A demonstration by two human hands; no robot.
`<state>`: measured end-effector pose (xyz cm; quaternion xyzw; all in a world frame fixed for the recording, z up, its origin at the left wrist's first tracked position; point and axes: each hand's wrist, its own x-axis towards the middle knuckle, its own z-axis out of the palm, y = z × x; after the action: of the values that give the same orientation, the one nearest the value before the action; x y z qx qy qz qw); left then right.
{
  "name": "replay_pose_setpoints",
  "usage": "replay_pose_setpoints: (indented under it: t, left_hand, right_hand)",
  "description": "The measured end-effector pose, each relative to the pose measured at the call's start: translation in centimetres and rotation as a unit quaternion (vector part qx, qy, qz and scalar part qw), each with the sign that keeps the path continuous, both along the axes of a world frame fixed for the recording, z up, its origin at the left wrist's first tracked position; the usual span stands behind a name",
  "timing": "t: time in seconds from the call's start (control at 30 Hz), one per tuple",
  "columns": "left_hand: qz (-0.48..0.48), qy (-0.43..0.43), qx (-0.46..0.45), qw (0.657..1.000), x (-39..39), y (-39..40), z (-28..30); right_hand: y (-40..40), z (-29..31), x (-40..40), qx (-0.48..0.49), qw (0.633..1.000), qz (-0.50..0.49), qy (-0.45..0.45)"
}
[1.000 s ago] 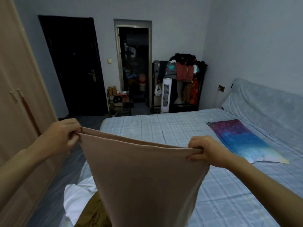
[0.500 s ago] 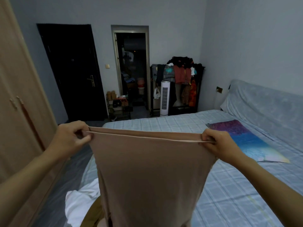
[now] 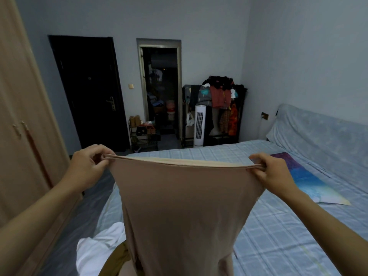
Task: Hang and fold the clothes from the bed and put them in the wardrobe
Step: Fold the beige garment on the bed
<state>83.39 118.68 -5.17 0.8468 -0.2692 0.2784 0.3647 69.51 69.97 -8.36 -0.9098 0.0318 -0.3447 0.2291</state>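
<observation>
1. Holding a dusty-pink stretchy garment (image 3: 179,206) taut above the blue checked bed (image 3: 278,226), left hand (image 3: 87,168) and right hand (image 3: 272,174) each pinch its top edge.
2. Unfolded yet; white cloth (image 3: 95,250) and brown cloth (image 3: 117,259) wait; beige wardrobe (image 3: 22,116) closed.

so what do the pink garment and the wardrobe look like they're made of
The pink garment looks like thin, matte stretch knit, perhaps cotton jersey: it hangs limp and smooth between the left hand and right hand. The wardrobe seems to be pale wood-look laminate board with a flat, dull finish.
</observation>
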Motion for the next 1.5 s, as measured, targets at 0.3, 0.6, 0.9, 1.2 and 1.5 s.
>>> replay_pose_setpoints:
  t: [0.3,0.6,0.9,1.2,1.5]
  left_hand:
    - [-0.101,0.283,-0.194,0.934,-1.1,-0.6,-1.2]
    - [-0.101,0.362,-0.264,0.888,-1.9,-1.3,-1.5]
    - [0.255,0.344,-0.325,0.843,1.0,-8.3,-6.3]
    - [0.077,0.339,-0.300,0.888,-7.3,-14.2,-7.5]
    - [0.000,0.307,-0.242,0.920,-11.3,-16.1,-7.6]
  right_hand:
    - [0.6,-1.2,-0.3,0.309,0.949,0.051,0.041]
    - [0.0,-1.2,-0.6,0.449,0.881,0.118,0.089]
    - [6.5,-4.7,6.3,0.515,0.834,-0.144,0.136]
    - [17.2,-5.7,4.3,0.549,0.823,0.025,0.144]
    - [20.7,-5.4,1.4,0.519,0.837,0.115,0.129]
